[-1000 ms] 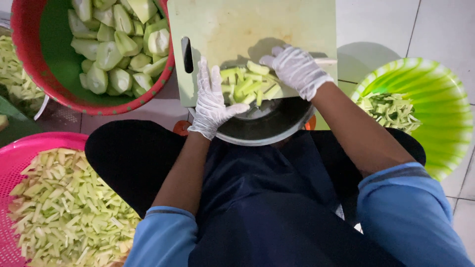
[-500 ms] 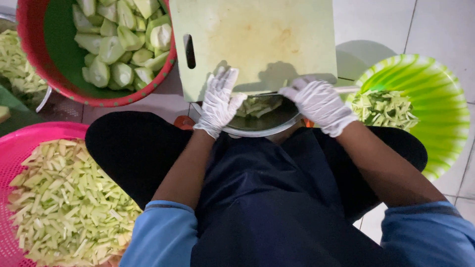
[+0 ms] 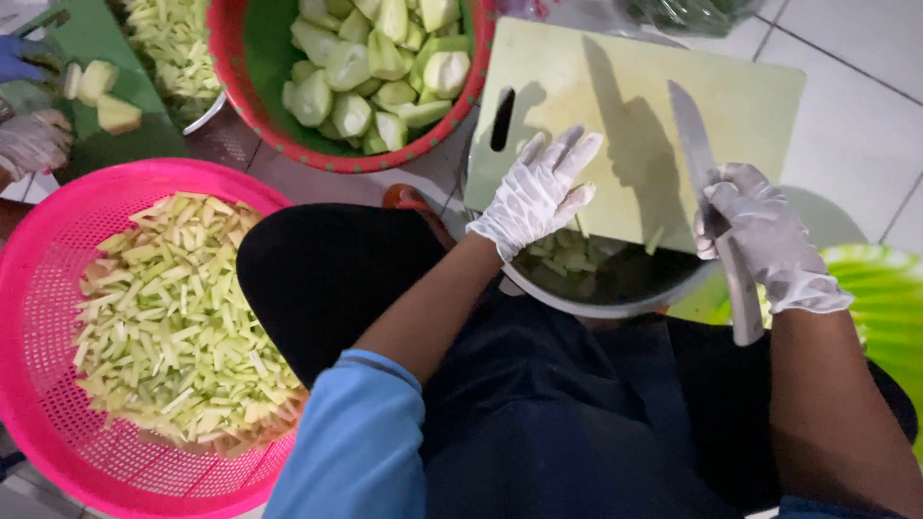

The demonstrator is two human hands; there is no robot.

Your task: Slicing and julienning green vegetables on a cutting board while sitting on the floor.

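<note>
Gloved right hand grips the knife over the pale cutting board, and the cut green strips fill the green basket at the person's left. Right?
Not quite. The right hand does grip the knife over the cutting board, but the head view shows the cut strips in a pink basket, not a green one.

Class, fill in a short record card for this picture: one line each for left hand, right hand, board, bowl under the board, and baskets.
Left hand: left hand in a white glove, flat on the cutting board
Right hand: right hand gloved, holding a knife, blade over the board
Board: pale, nearly bare
Bowl under the board: metal bowl with cut green strips
Baskets: pink basket of strips; red basin of peeled halves
</note>
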